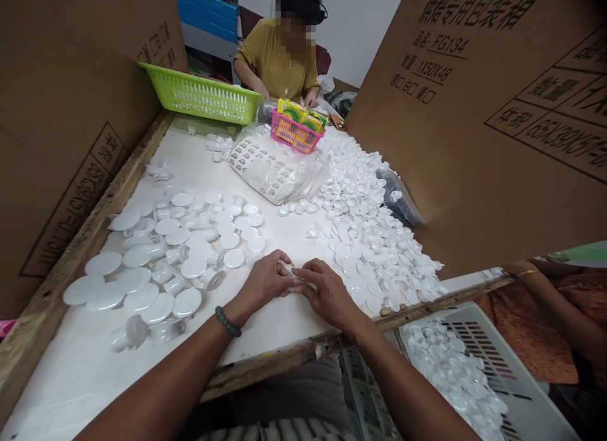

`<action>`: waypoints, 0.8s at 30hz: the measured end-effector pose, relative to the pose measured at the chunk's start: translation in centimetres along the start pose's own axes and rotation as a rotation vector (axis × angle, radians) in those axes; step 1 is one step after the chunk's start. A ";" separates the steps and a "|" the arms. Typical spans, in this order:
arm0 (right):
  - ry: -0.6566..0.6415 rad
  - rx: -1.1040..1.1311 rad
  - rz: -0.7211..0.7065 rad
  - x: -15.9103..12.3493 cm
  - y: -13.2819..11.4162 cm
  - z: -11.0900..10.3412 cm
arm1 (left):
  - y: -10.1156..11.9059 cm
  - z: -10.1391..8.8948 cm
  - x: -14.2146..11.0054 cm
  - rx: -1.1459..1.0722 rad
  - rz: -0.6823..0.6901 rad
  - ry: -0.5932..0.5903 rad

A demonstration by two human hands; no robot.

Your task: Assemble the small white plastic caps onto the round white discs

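Note:
Near the front edge of the white table, my left hand (264, 280) and my right hand (328, 291) meet with fingers closed on one small white plastic piece (287, 269). Fingers cover most of it, so its full shape is hidden. To the left lie many loose white round-topped plastic pieces (177, 236), some flat side up and some tipped over. A dense heap of smaller white plastic pieces (360, 200) spreads along the right side. A green bead bracelet (228, 322) circles my left wrist.
Big cardboard boxes (478, 131) wall both sides. A clear plastic bag (272, 166), a pink basket (296, 134) with yellow packets and a green basket (203, 98) stand farther back. A crate (516, 390) of white pieces sits lower right. One person faces me; another's arm (545, 302) is at right.

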State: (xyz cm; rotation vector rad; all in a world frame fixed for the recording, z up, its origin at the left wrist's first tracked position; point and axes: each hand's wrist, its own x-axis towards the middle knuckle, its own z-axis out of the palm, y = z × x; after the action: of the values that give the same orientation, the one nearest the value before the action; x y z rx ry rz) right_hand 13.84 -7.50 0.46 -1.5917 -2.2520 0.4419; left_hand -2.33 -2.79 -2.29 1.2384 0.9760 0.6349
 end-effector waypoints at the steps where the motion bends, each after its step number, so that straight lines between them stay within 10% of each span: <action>1: -0.004 -0.034 0.021 0.1 0.0 -0.2 | -0.1 0.0 0.0 0.000 0.000 -0.001; 24: -0.064 0.224 0.093 -0.8 0.4 -0.1 | 0.6 0.0 -0.4 0.099 -0.005 -0.046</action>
State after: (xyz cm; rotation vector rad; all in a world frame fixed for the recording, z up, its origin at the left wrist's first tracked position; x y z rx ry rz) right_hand 14.49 -8.12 0.30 -1.5895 -2.0945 0.7517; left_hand -2.40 -2.98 -1.65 1.3320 0.9818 0.5569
